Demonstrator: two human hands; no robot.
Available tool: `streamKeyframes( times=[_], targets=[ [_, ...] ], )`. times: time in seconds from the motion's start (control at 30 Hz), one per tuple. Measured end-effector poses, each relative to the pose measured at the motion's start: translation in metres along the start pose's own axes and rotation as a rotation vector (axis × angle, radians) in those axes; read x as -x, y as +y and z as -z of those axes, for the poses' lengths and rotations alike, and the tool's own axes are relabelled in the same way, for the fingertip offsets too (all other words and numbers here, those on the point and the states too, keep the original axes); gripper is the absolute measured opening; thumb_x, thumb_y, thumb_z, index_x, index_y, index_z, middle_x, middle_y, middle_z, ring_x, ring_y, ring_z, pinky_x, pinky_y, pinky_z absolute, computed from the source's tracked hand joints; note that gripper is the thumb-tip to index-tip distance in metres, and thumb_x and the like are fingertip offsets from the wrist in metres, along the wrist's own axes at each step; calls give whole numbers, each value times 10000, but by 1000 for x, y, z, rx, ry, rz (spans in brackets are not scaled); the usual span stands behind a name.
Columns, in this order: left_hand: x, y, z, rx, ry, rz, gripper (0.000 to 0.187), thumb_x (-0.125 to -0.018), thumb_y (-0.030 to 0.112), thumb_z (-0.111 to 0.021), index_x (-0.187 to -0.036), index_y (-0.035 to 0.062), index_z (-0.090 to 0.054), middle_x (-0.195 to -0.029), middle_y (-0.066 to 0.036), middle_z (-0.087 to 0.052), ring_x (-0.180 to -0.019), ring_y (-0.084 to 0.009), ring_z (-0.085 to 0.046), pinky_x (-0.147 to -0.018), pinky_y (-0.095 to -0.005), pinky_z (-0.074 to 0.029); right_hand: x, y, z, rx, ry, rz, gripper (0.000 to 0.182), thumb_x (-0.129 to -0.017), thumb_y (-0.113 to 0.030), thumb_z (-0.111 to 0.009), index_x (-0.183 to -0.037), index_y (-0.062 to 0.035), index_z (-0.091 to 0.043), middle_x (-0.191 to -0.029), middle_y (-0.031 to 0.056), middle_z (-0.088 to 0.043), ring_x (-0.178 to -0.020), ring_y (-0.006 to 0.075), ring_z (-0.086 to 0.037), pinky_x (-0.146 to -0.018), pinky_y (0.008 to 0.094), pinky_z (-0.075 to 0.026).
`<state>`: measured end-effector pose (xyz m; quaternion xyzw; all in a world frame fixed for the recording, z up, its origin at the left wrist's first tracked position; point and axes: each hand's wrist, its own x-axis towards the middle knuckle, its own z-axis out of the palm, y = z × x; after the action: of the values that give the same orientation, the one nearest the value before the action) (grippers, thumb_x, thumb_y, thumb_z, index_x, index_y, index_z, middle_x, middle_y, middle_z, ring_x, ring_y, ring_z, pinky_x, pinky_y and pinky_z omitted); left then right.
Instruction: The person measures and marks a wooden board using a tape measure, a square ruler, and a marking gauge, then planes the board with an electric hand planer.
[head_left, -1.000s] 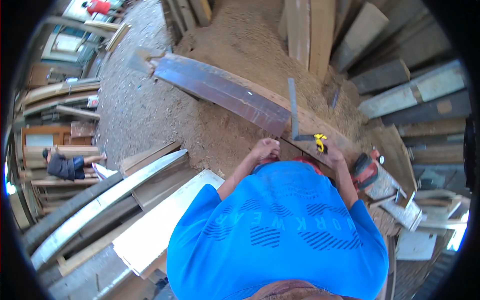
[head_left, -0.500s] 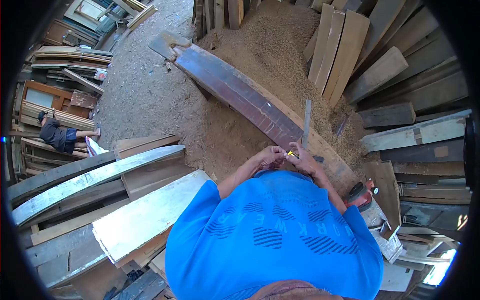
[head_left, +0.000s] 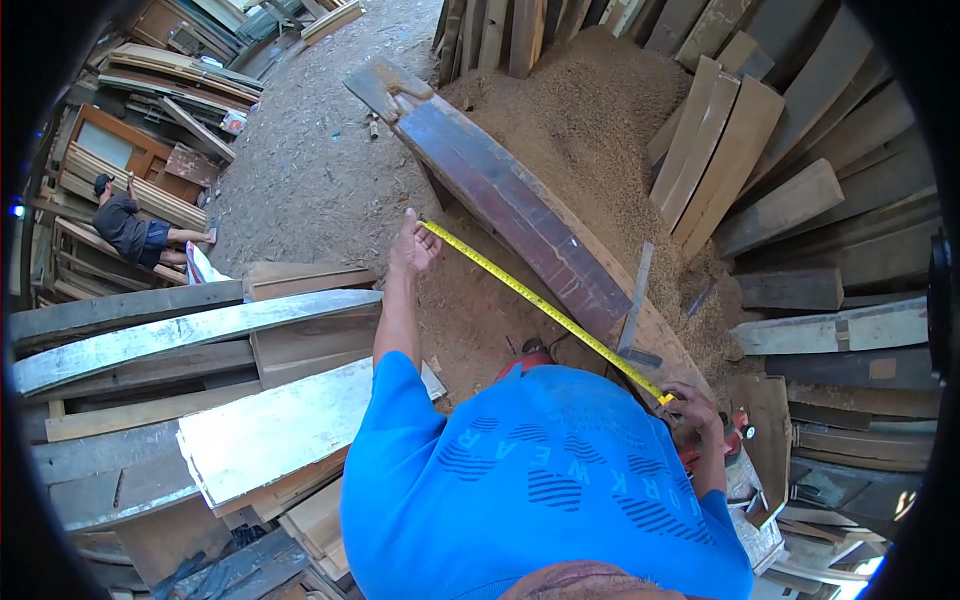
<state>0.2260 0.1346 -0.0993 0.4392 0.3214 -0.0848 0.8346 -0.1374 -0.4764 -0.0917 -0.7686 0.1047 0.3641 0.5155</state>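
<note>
A yellow tape measure point(head_left: 545, 305) is pulled out in a long slanting line in front of my blue shirt. My left hand point(head_left: 416, 246) pinches the free end of its blade, over the bare ground at the near side of the bench. At the other end my right hand point(head_left: 694, 408) grips the case, which the fingers mostly hide. Beyond the blade lies a long dark reddish-brown board point(head_left: 500, 205) on a wooden bench point(head_left: 375, 85). A metal try square point(head_left: 637, 300) rests across the board's near end, close to my right hand.
A red power tool point(head_left: 742, 424) sits right of my right hand. Sawdust point(head_left: 560, 110) is heaped behind the bench, with planks point(head_left: 735, 160) leaning at right. A white board point(head_left: 270, 430) tops a stack at left. Another person point(head_left: 130, 225) is at far left.
My hands, close together before, have moved apart, the left outward to the far left and the right toward the lower right. The tape blade is now drawn out between them.
</note>
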Motion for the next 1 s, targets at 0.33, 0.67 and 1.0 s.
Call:
streamKeyframes(
  times=[0.33, 0.67, 1.0],
  targets=[
    [72, -257, 61, -939, -311, 255, 400, -984, 435, -543, -870, 60, -624, -747, -74, -623, -636, -254, -600, -579, -405, -498, -198, -175, -61, 211, 293, 264, 430, -853, -380, -680, -1176, -98, -656, -950, 157, -692, -827, 236, -678, -708, 377, -526],
    [94, -271, 153, -1035, -231, 180, 276, -955, 344, -637, -972, 70, -665, -736, -40, -596, -585, -137, -580, -500, -305, -468, -271, -246, -74, 93, 215, 109, 478, -893, -394, -662, -1264, -95, -627, -678, 51, -601, -517, 152, -559, -477, 331, -438],
    [87, -256, 167, -925, -29, 518, 226, -1001, 314, -587, -1025, 92, -554, -802, -21, -574, -566, -111, -543, -452, -264, -431, -134, -77, -55, 145, 351, 131, 521, -849, -314, -706, -1309, -86, -617, -1156, 174, -673, -1116, 294, -628, -961, 390, -483]
  ],
)
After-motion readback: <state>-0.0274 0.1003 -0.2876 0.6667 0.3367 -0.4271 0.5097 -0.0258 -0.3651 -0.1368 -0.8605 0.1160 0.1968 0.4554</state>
